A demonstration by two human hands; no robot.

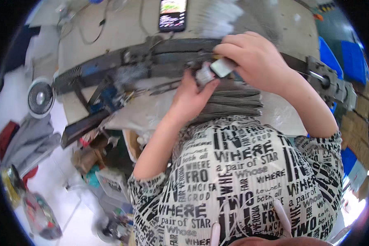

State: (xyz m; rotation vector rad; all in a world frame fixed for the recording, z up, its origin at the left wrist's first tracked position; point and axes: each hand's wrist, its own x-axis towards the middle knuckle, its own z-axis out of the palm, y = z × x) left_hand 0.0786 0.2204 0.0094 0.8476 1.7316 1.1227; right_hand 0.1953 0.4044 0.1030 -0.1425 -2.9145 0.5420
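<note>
Two hands [191, 98] [260, 61], one pale block [223, 67], one blurred piece [204, 75]

Can count 2 hands [190, 96] [256, 61], 2 forearms [158, 143] & 1 phone [172, 18]. Also see 1 wht fan [41, 97], 1 sm. block [222, 68].

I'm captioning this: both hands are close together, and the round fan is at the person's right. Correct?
Wrong side: the head view shows the round fan at the person's left. The left hand and right hand are indeed close together.

Black printed words [242, 151] on white shirt [250, 180]; text on phone [172, 17] illegible.
</note>
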